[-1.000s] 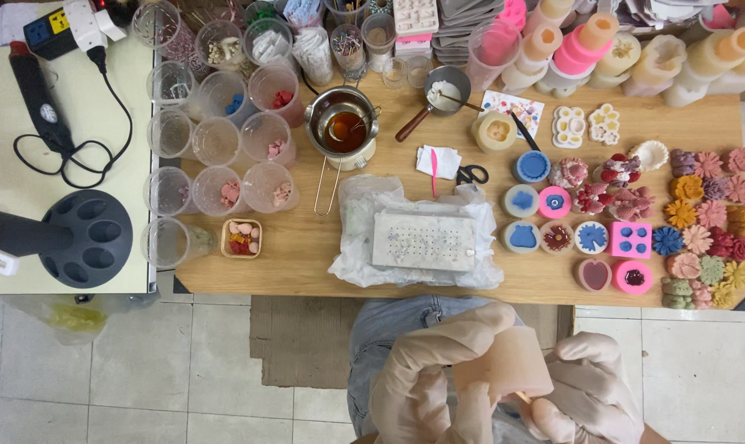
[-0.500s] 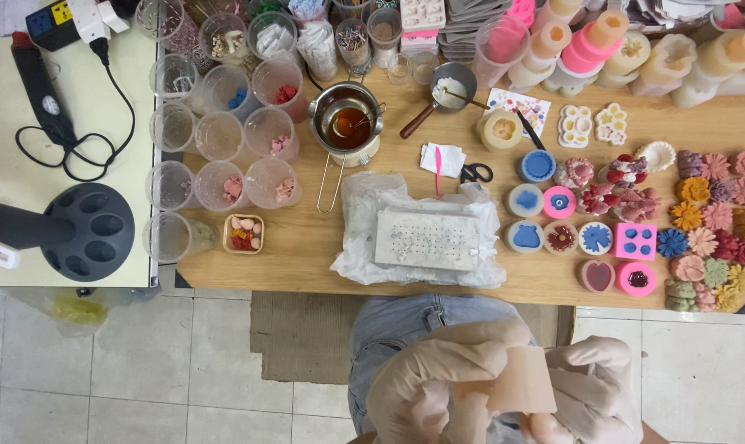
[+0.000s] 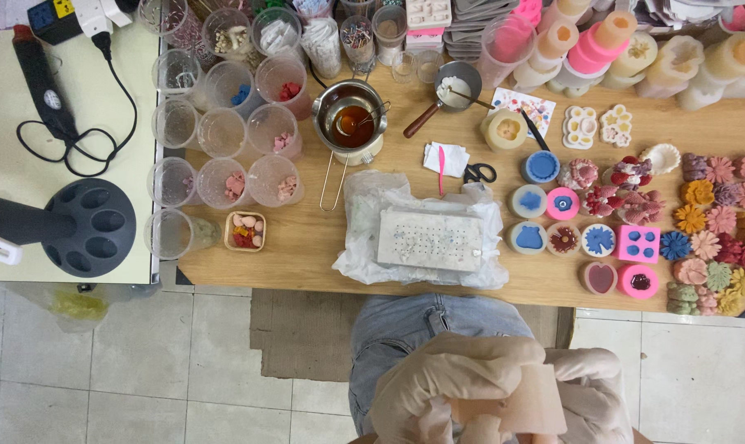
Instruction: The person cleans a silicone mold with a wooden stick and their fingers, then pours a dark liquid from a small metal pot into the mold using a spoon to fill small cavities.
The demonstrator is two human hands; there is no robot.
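Observation:
Both my hands wear pale latex gloves and sit low in the view, over my lap in blue jeans. My left hand (image 3: 438,382) wraps around a pale pink soft mould (image 3: 537,400) from the left. My right hand (image 3: 598,395) grips the same mould from the right, its fingers curled under it. The mould's lower part runs off the bottom edge. What sits inside it is hidden.
A wooden table (image 3: 306,247) carries a white perforated block on plastic wrap (image 3: 428,238), a metal pot of amber liquid (image 3: 349,125), several clear cups (image 3: 224,131), scissors (image 3: 475,173), round and square moulds (image 3: 590,238) and several coloured wax flowers (image 3: 717,222). A black holder (image 3: 89,228) stands left.
Both hands and the mould have sunk lower and slightly right in the view, and the right hand has closed further around the mould. The table has shifted a little with my head.

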